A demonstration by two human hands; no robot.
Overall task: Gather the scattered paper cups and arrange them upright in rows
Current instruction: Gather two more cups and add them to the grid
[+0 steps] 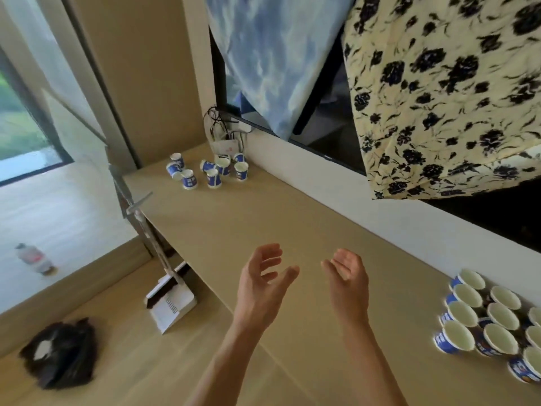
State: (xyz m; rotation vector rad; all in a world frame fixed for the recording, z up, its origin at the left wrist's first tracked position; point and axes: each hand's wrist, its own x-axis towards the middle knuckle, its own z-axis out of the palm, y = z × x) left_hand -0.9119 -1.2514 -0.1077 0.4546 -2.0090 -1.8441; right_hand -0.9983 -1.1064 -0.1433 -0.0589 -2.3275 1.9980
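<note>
Blue-and-white paper cups, print too blurred to read. Your left hand point(263, 276) and right hand point(347, 273) hover above the tan countertop point(292, 218), both spread, holding nothing. Scattered cups point(209, 169), roughly nine, sit at the far end near the cables point(222, 127). Upright rows of cups point(486, 317) stand at your right edge, about eleven visible. Dustpan point(171, 303) on the floor.

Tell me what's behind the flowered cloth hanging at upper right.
The flowered cloth covers most of a dark screen; only the screen's lower edge and a strip beside the blue cloth show. The rest is hidden.
</note>
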